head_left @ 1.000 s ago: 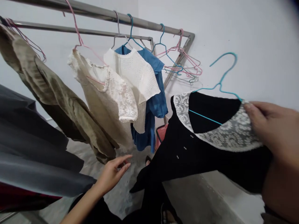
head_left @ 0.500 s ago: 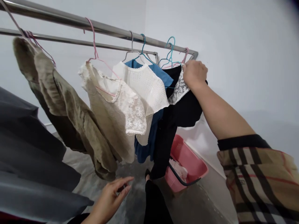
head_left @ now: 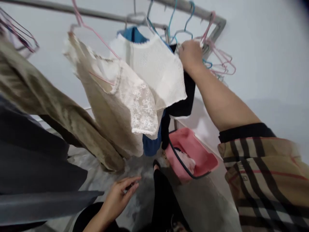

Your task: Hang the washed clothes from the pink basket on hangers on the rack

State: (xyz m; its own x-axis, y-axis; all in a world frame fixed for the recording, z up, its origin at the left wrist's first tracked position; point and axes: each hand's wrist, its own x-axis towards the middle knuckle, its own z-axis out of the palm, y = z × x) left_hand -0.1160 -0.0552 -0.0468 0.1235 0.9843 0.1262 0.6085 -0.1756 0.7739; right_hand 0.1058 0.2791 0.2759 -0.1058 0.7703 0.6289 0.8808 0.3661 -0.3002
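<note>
My right hand [head_left: 191,55] is closed on the top of a black garment [head_left: 181,104], near its pale lace part, just below the rail. Left of it hangs a white knit top [head_left: 156,67], with a blue garment [head_left: 152,145] partly hidden behind. A cream top with lace sleeves [head_left: 142,106] hangs nearer on a pink hanger [head_left: 96,33]. My left hand [head_left: 120,193] is low over the floor, fingers a little apart and holding nothing.
A metal clothes rail [head_left: 202,12] ends at the wall, where several bare pink hangers [head_left: 222,61] hang. Below stands a pink basket [head_left: 205,161] with a black handle and pale cloth inside. Olive trousers [head_left: 72,112] and dark grey cloth [head_left: 36,161] hang at left.
My right hand has drawn the black garment leftward, and the bare pink hangers now show to its right. The view has shifted closer to the clothes. My left hand is still free.
</note>
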